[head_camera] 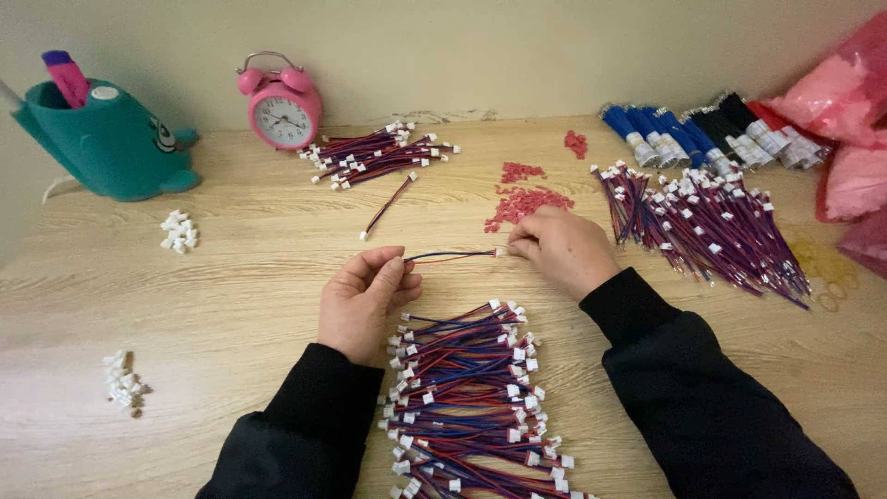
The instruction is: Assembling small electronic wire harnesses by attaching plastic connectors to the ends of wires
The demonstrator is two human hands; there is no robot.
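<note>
Obscured and cut-off items

The cable pile (471,397) runs off the bottom edge; pink bags (855,120) are cut by the right edge; the right hand (564,248) hides its fingertips' grip.

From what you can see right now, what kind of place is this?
Probably a home or small-workshop bench for hand assembly of cables. A wooden table carries heaps of red-and-blue wire leads with white plugs, the hands hold one lead, and a pink alarm clock stands behind.

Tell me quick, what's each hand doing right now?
Left hand: pinched shut on one end of a red-and-blue wire lead.
Right hand: pinched shut on the lead's other end, at its white connector.
</note>
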